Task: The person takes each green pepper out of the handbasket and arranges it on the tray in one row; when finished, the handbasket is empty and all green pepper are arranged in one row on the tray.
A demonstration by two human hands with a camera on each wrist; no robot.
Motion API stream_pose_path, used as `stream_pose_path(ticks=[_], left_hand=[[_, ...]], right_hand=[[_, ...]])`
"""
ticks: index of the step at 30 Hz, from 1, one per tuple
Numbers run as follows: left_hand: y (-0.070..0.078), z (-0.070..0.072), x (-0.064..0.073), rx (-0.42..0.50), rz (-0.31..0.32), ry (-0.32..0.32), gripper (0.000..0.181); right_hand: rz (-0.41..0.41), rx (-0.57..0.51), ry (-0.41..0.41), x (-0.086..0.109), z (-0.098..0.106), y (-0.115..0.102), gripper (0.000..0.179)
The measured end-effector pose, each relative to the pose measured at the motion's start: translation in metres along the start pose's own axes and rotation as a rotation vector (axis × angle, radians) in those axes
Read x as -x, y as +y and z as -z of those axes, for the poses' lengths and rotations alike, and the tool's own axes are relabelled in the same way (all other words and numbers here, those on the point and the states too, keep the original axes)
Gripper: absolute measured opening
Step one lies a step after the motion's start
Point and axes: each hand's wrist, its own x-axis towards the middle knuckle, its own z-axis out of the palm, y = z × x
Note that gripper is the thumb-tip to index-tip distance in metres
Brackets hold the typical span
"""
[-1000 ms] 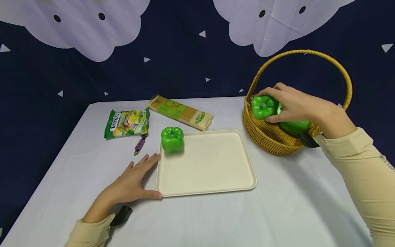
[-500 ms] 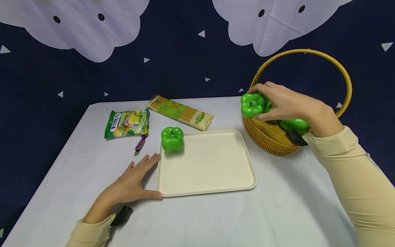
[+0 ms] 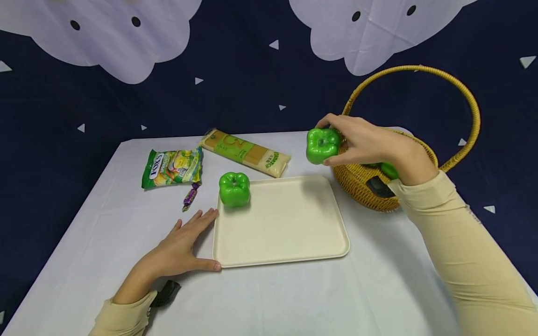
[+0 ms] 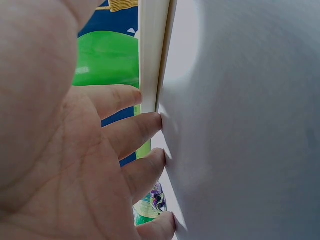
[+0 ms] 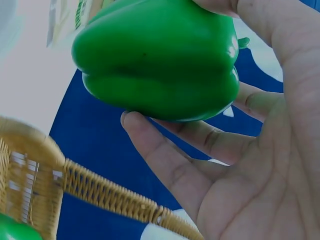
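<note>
My right hand grips a green bell pepper between thumb and fingers, held up in the air beyond the tray's far right corner. In the right wrist view the pepper fills the upper middle, its stem towards the palm. A second green bell pepper stands in the far left corner of the cream tray. My left hand lies spread at the tray's left edge, thumb and fingertips touching it or close by. In the left wrist view the fingers extend along the rim.
The wicker basket with a tall handle stands at the right, partly behind my right arm, with green pepper showing inside. A noodle packet lies behind the tray. At left are a Fox's candy bag and a purple-wrapped candy.
My right hand has lifted the pepper out of the basket and carried it left, towards the tray. The left hand has stayed in place, and the pepper on the tray too.
</note>
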Motion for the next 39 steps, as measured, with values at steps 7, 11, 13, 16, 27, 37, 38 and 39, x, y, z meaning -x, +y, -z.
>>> stream_pose_path(ticks=[7,11,13,16,27,37,38,39], left_hand=[[0.0,-0.001,-0.001,0.001,0.005,-0.002,0.131],[0.0,0.0,-0.001,-0.002,0.006,0.0,0.131],[0.0,0.0,-0.001,-0.004,0.006,0.002,0.131],[0.0,0.001,-0.001,-0.004,0.004,0.001,0.131],[-0.001,0.0,0.0,-0.002,0.003,-0.001,0.131],[-0.001,0.0,0.001,-0.005,-0.005,0.003,0.131],[-0.002,0.0,0.001,-0.005,-0.007,0.004,0.131],[-0.002,0.0,0.001,-0.007,-0.009,0.004,0.13]], right_hand=[[0.014,-0.058,-0.035,-0.014,-0.012,-0.009,0.072],[0.034,-0.103,-0.058,-0.023,-0.02,-0.011,0.073],[0.048,-0.12,-0.065,-0.027,-0.025,-0.012,0.073],[0.066,-0.134,-0.071,-0.032,-0.032,-0.012,0.073],[0.13,-0.21,-0.107,-0.044,-0.055,-0.017,0.07],[0.15,-0.311,-0.187,-0.058,-0.08,-0.021,0.072],[0.147,-0.317,-0.192,-0.059,-0.082,-0.022,0.072],[0.144,-0.324,-0.196,-0.06,-0.084,-0.023,0.072]])
